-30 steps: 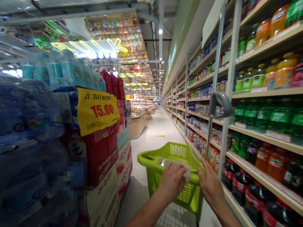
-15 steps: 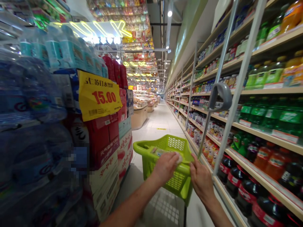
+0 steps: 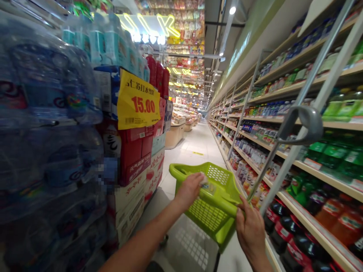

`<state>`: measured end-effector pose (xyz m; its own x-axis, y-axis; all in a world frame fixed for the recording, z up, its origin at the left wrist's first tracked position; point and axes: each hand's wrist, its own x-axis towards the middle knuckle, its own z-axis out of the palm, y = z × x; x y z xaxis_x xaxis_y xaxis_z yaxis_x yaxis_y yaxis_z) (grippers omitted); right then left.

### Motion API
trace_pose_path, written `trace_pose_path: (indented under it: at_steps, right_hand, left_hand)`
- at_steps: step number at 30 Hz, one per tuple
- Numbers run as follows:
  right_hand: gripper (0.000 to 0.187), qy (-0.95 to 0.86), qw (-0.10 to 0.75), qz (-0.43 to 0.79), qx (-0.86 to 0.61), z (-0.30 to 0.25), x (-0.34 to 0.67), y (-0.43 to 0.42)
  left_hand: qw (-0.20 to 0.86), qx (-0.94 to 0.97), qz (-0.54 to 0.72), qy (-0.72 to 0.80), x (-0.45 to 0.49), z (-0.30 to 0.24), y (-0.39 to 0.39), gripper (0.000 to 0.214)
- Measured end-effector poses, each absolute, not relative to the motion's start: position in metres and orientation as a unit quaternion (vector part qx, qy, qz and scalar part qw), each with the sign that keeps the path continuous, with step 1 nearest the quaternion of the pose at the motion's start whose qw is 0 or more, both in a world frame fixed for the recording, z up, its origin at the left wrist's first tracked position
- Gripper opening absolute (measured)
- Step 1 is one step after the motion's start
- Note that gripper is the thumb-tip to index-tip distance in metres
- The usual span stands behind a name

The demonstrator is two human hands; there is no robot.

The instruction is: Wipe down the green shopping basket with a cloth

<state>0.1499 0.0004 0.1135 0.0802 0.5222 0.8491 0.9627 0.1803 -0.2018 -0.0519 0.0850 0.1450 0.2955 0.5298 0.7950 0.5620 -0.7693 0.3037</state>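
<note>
A green plastic shopping basket (image 3: 210,211) with perforated walls stands low in front of me. My left hand (image 3: 189,192) is closed over its near rim, left of the middle. Something small and white (image 3: 203,179) shows at those fingertips; I cannot make out what it is. My right hand (image 3: 251,223) is closed on the rim at the near right corner. Close to that corner a thin metal rod slants up to a grey loop handle (image 3: 300,124). A clear package (image 3: 209,186), partly hidden, shows inside the basket behind the rim.
Stacked drink cartons (image 3: 136,158) and wrapped water bottles (image 3: 51,151) stand close on the left, with a yellow price sign (image 3: 138,101) on them. Shelves of bottled drinks (image 3: 320,151) line the right. The tiled aisle (image 3: 195,139) runs ahead past low display bins (image 3: 174,136).
My view has turned left, so the shelves and cartons sit further right. My left hand has slid left along the basket's rim. The right hand stays at the near right corner.
</note>
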Motion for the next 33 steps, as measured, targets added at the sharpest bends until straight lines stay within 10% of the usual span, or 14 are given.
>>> trace_pose_path:
  at_steps: [33]
  right_hand:
    - [0.035,-0.596,0.453,-0.296,-0.593,0.123,0.149,-0.002]
  left_hand:
    - [0.046,-0.826,-0.497,-0.263,-0.018,0.147,0.067,0.033]
